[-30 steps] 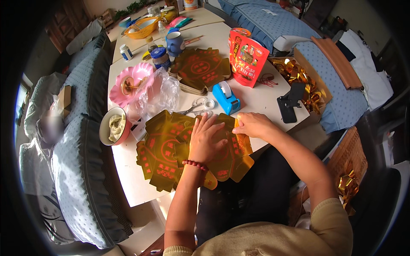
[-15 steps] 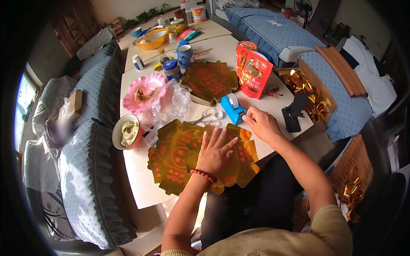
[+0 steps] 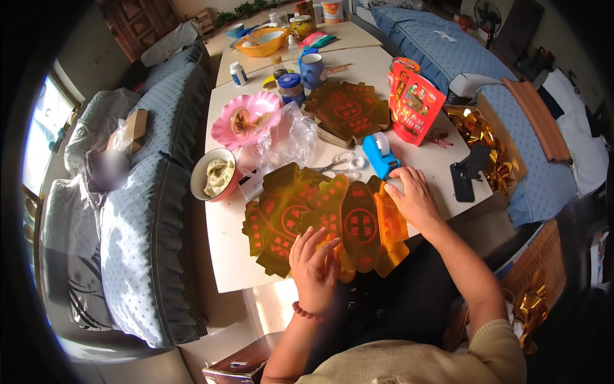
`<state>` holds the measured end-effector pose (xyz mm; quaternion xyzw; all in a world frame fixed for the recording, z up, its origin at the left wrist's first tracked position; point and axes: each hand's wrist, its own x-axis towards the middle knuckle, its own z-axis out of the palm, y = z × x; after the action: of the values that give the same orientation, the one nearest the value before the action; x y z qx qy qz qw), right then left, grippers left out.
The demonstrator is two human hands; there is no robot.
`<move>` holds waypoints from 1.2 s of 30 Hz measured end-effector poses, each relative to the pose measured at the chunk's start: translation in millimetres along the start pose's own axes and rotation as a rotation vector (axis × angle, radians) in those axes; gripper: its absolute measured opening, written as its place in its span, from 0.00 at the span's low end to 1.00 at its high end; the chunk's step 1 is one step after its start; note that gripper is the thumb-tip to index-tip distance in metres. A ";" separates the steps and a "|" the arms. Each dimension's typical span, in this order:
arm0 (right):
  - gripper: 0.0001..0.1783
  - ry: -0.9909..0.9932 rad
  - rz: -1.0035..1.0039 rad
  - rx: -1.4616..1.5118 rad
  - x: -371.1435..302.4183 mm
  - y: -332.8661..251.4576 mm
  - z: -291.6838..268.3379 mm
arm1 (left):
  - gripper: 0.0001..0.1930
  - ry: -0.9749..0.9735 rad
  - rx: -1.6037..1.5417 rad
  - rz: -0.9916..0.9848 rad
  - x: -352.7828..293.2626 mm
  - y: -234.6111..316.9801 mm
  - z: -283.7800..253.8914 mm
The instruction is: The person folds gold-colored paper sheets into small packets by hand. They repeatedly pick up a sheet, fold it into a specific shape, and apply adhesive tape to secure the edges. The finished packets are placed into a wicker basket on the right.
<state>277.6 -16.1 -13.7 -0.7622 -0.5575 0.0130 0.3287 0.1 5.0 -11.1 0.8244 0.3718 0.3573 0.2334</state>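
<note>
A flat gold card cutout (image 3: 361, 221) with red print and scalloped flaps lies on the near table edge, overlapping a second gold cutout (image 3: 281, 214) on its left. My left hand (image 3: 313, 265), wearing a red bead bracelet, is over their near edge with its fingers loosely spread. At the cutout's far right corner, my right hand (image 3: 414, 200) has its thumb and forefinger bent toward each other; what is between them, if anything, is too small to make out. Just beyond those fingers stands a blue tape dispenser (image 3: 382, 157). Scissors (image 3: 342, 164) lie left of it.
Behind the dispenser are a stack of gold cutouts (image 3: 345, 112) and a red pouch (image 3: 416, 105). A pink scalloped dish (image 3: 224, 131), crumpled clear plastic (image 3: 291, 137) and a bowl of pale paste (image 3: 214, 176) stand left. A black phone stand (image 3: 467, 176) is at the right edge.
My left hand has lifted off the gold cutouts and drawn back toward me. My right hand has moved from the tape dispenser to the cutout's right corner. The view has shifted.
</note>
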 end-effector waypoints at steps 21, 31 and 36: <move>0.07 -0.179 0.177 0.746 -13.3 -14.2 -14.4 | 0.27 0.034 -0.058 -0.085 -2.4 -17.2 -4.8; 0.10 -0.265 0.147 0.820 -18.6 -28.6 -28.7 | 0.20 -0.031 -0.809 -0.567 38.7 -33.9 -18.7; 0.12 -0.214 0.255 0.726 -13.4 -5.0 -4.9 | 0.18 0.055 -0.730 -0.436 40.9 -33.3 2.1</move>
<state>270.2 -29.1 -11.9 -0.6538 -0.4487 0.3294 0.5125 6.0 57.1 -17.1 0.5799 0.3927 0.4296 0.5700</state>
